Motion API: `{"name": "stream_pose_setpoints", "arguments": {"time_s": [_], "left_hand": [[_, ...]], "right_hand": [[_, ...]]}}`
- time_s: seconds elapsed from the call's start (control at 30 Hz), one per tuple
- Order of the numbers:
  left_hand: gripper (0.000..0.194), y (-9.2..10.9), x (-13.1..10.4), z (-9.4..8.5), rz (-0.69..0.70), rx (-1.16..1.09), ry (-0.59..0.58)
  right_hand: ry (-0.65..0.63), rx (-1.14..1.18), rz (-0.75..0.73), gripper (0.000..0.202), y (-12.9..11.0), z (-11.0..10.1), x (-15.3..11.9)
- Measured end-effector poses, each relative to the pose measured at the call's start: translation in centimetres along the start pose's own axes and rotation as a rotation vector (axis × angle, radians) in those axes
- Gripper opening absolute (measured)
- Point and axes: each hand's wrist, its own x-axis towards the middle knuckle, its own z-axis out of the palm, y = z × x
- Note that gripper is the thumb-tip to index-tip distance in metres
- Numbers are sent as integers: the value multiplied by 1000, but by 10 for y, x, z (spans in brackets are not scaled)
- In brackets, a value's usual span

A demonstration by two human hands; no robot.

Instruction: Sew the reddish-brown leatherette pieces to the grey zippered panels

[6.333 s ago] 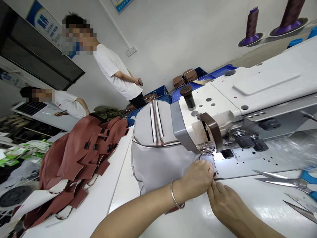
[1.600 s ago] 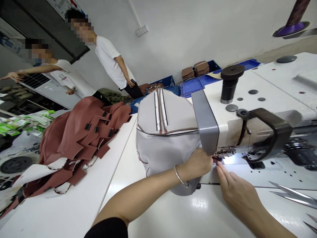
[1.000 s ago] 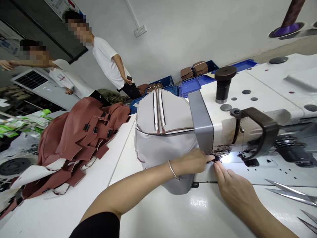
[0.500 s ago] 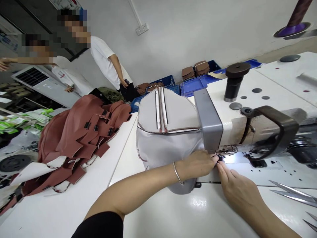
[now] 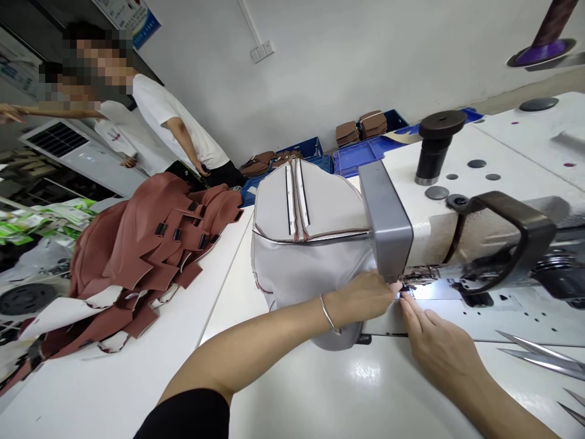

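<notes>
A grey leather-like cover (image 5: 311, 262) with seams and two white strips lies at the left end of a white sewing machine (image 5: 439, 231). My left hand (image 5: 370, 297), with a bangle at its wrist, is closed on the cover's edge beside the lit needle area. Close against it, the fingertips of my right hand (image 5: 434, 341) press together at the same edge, palm down. The fingertips and the small dark part between them are partly hidden under the machine head.
Reddish-brown pieces (image 5: 137, 244) are heaped on the left table. Scissors (image 5: 543, 360) lie at the right edge. Blue crates (image 5: 356, 157) with brown pieces stand by the wall. Two people in white shirts (image 5: 169, 116) stand at the back left.
The grey cover has shifted very slightly up and toward the machine. Both hands stay nearly in place. One person at the back has moved left.
</notes>
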Motion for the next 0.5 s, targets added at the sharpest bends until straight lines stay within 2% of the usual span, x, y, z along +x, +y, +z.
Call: {"name": "stream_pose_setpoints", "arguments": {"time_s": [0.17,0.5], "left_hand": [[21,0,0,-4,-10,-10,-26],[18,-2,2,1,14,32,16]], "right_hand": [[15,34,31,38,-1,-4,1],[-25,26,25,40,0,1,-4]]}}
